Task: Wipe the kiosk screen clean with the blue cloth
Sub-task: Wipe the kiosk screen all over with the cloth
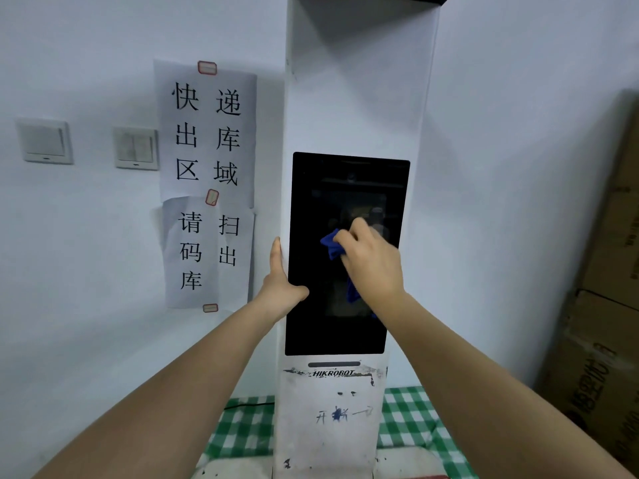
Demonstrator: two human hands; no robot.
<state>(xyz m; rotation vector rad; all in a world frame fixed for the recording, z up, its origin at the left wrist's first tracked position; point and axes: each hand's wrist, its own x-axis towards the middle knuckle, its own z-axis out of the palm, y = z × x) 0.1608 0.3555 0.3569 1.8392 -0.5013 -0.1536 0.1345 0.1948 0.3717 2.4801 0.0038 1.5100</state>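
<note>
A tall white kiosk (356, 108) stands against the wall, with a dark screen (321, 202) set in its front. My right hand (371, 261) grips a bunched blue cloth (331, 245) and presses it against the middle of the screen; part of the cloth hangs below my palm. My left hand (280, 281) lies along the kiosk's left edge, fingers straight and pointing up behind the side, thumb resting on the screen's lower left border.
Paper signs (207, 133) with large black characters are taped to the wall left of the kiosk, beside two light switches (45, 141). Stacked cardboard boxes (608, 305) stand at the right. A green checked cloth (242, 430) covers the surface under the kiosk.
</note>
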